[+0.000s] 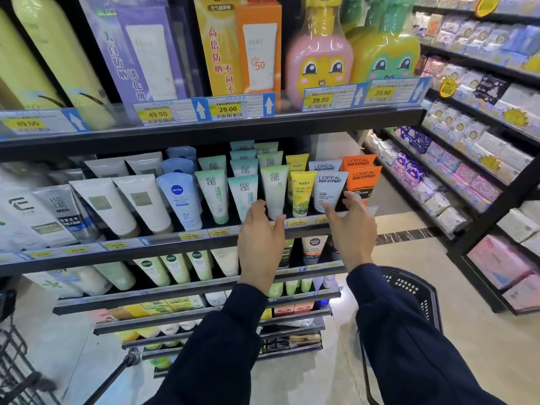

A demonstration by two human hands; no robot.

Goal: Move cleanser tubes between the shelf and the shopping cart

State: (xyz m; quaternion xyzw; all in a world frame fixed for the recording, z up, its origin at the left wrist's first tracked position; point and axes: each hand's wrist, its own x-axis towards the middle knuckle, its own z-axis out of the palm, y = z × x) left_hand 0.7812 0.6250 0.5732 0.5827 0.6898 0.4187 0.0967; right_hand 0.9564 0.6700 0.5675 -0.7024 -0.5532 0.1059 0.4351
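- Hands raised side by side in front of the middle shelf (pixel 175 244), both in dark blue sleeves.
- Left hand (pixel 261 229): fingers loosely bent and spread, grasping nothing; the fingertips sit at the base of the pale green cleanser tube (pixel 274 191), at the shelf's front rail — whether they actually touch the tube I cannot tell.
- Right hand (pixel 352 226): fingers relaxed and slightly curved, nothing in them; its fingertips reach up just in front of the lower end of the white L'Oreal Men Expert tube (pixel 328 191), with the orange L'Oreal tube (pixel 362 182) just behind the fingers to the right.
- Between the two hands stands a yellow tube (pixel 302 197) with a green cartoon figure, upright on its cap like its neighbours.
- Further left along the same shelf: mint-green tubes (pixel 214 194), a blue Nivea tube (pixel 181 200), white tubes (pixel 125 203) and grey men's tubes (pixel 65 211), all in rows leaning back.
- Above, the upper shelf carries boxed sunscreen (pixel 254 51) and two cartoon-faced bottles — a pink bottle (pixel 318 62) and a green bottle (pixel 388 57) — with yellow price tags on the rail.
- Black perforated basket (pixel 415 290) sits low behind the right forearm; a dark wire shopping cart (pixel 14 361) shows at the lower left edge.
- Aisle shelving (pixel 467 159) at right holds soft packaged goods.
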